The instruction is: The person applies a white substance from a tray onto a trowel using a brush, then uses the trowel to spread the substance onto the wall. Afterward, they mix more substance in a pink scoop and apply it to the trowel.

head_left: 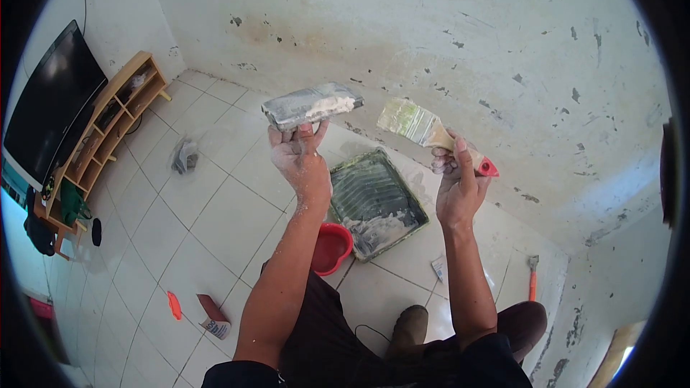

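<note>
My left hand (300,162), dusty with white powder, holds up a dark, flat rectangular block (287,106). A lump of white putty (330,106) lies along its near right edge. My right hand (461,185) is closed around the handle of a wide paintbrush (411,121), whose bristles point up and left towards the wall; the handle end is red. Below and between both hands, a ribbed paint tray (374,179) rests on the floor with pale putty (377,232) in its near end. A red bowl (331,250) stands beside the tray.
A patchy, chipped wall (402,36) rises ahead. At left are a television (54,97) and a wooden stand (108,118). On the tiled floor lie a grey crumpled item (185,156), curled sandpaper (213,315), an orange piece (174,305) and an orange-handled tool (532,280).
</note>
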Tool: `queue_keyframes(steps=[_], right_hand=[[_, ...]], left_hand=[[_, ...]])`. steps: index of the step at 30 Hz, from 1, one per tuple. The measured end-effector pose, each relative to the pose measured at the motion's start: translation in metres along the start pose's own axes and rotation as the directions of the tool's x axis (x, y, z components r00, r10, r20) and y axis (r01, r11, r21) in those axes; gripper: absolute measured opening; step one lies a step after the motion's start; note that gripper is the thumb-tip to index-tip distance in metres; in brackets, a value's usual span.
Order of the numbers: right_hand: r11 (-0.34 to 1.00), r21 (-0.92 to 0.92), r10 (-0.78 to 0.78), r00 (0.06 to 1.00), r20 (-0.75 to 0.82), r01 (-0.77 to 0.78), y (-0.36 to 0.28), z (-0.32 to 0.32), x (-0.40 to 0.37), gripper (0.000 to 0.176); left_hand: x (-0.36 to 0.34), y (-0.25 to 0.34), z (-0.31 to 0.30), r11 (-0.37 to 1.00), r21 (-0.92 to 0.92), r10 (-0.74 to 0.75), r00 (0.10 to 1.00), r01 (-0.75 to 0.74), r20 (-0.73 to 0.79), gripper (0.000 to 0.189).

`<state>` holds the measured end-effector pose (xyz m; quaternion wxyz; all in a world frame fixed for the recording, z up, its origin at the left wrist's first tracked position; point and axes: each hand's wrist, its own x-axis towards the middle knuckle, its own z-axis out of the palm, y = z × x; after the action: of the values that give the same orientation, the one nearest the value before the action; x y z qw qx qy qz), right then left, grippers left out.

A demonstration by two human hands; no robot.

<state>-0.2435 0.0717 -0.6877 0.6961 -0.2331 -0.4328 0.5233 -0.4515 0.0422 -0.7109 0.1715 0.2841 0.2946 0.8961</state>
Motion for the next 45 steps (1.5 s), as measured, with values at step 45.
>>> queue_keyframes(steps=[45], right_hand=[[0.301, -0.850, 0.746, 0.449, 0.493, 0.432, 0.245, -0.036, -0.158, 0.009]], left_hand=[[0.016, 0.054, -0.031, 0.996, -0.046, 0.084, 0.991, -0.080, 0.100, 0.049]])
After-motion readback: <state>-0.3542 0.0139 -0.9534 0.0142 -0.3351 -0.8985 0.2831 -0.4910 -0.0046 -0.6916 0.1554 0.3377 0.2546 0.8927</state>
